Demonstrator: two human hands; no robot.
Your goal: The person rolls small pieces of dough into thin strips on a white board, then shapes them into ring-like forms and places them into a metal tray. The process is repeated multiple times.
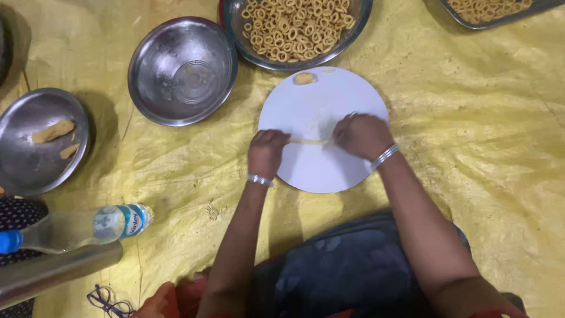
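Head view: left hand (266,151) and right hand (362,135) both pressed down on a thin dough strand (309,141), fingers curled over its ends, strand stretched between them on the round white board (312,171). Small dough lump (304,78) at the board's far edge. Bowl of ring snacks (294,26) just beyond. Empty steel bowl (182,70) left of it. Steel plate (41,141) with dough pieces far left. Water bottle (82,227) lying on yellow sheet (500,147).

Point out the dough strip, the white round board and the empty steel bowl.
dough strip (307,141), head view, middle of the strip between the hands
white round board (318,174), head view, bare lower part
empty steel bowl (154,97), head view, inner wall
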